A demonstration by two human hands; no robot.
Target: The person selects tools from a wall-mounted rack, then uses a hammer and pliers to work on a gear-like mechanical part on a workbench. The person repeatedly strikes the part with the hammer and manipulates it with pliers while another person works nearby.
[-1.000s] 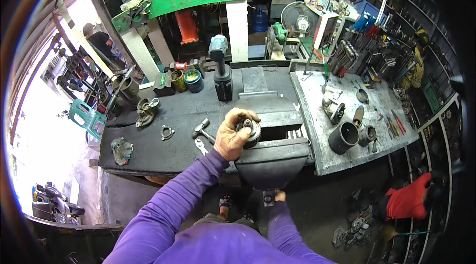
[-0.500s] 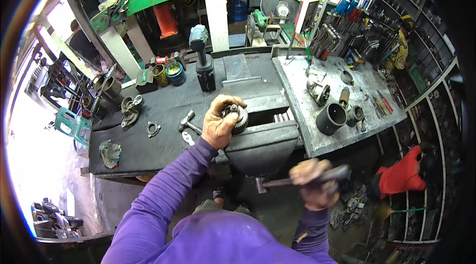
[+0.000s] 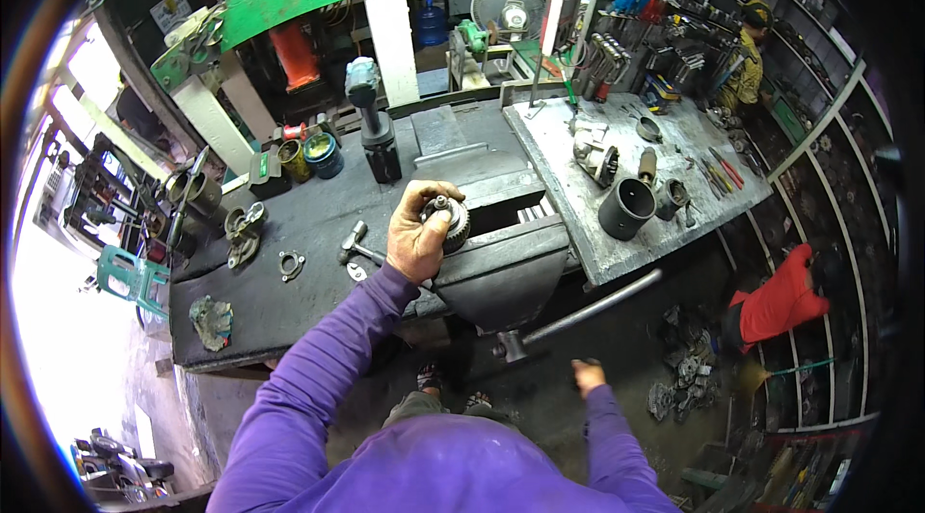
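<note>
My left hand [image 3: 416, 238] is closed around a round metal gear part [image 3: 447, 224] with a short shaft sticking up. It holds the part at the left end of the jaws of a large bench vise [image 3: 511, 261]. A gap shows between the jaws further right. The vise's long handle bar [image 3: 597, 305] slants up to the right from the screw end below the bench edge. Lower down, my right hand [image 3: 588, 377] hangs apart from the bar; its fingers are too hidden to read. Beside my left hand lie a hammer [image 3: 356, 241] and a small flat metal piece [image 3: 357, 272].
A cordless impact wrench [image 3: 376, 128] stands behind the vise. On the metal-topped table [image 3: 607, 263] are a black cylinder [image 3: 626, 209] and pliers [image 3: 725, 171]. A ring-shaped part [image 3: 291, 266] and a rag [image 3: 210, 322] lie left. A person in red [image 3: 782, 299] bends near the shelves.
My right hand has left the vise handle and dropped lower. The bar has swung to a steeper upward slant. My left hand still holds the gear part; the view has shifted slightly.
</note>
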